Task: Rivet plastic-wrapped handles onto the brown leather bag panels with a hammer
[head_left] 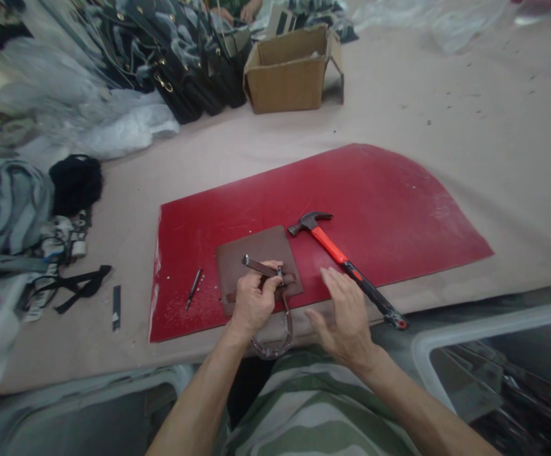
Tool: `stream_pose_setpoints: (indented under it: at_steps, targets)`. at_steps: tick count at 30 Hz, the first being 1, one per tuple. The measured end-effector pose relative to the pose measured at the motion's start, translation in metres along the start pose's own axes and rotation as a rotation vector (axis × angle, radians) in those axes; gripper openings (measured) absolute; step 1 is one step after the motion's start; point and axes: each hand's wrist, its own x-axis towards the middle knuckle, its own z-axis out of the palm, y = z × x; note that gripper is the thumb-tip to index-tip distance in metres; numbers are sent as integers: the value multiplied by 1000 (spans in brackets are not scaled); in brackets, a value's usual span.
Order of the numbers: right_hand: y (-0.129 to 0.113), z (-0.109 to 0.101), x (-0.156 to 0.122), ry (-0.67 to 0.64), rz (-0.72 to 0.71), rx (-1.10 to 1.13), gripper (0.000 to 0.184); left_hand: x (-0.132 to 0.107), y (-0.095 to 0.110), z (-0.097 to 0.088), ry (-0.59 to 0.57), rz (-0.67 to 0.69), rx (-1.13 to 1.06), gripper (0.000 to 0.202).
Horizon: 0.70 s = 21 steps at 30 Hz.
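Observation:
My left hand grips a brown leather strap with a metal end, holding it over a brown leather piece that lies on a red cutting mat. The strap curves down past the table edge in a loop. My right hand hovers flat with its fingers apart, holding nothing, just left of the handle of a hammer with an orange and black grip. The hammer lies diagonally on the mat, head toward the far left.
A small punch tool lies on the mat's left part. An open cardboard box, black bags and plastic wrap stand at the back. Black straps and cloth lie at the left.

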Motion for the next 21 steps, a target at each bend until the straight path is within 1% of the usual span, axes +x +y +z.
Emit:
stream_pose_setpoints:
  at_steps: [2,5,8,10,12,14,15,17,19,20,21]
  targets:
    - [11,-14,3,26,59,-100,67,-2,0,3,14,32,15,14]
    - [29,-28,11,-23,149,-254,57,-4,1,7,38,89,63,15]
    - [38,-34,22,-195,186,-371,39,-6,1,10,52,130,103,15]
    - [38,-36,30,-333,218,-419,25,-5,1,10,42,153,109,14]
    - [35,-38,40,-444,290,-422,13,-4,0,10,28,165,107,14]
    - [32,-41,50,-517,399,-303,8,-3,0,10,20,160,106,14]
    - [31,-43,56,-542,499,-161,9,-3,0,10,15,154,104,14]
    - [31,-44,67,-576,762,229,18,-3,0,10,-3,136,100,14]
    - [32,-43,77,-612,984,573,20,-3,0,10,-28,118,93,14]
    - [32,-42,81,-635,1048,684,18,-3,1,10,-38,111,89,15]
    - [31,-40,86,-656,1075,751,15,-3,2,10,-47,105,86,16]
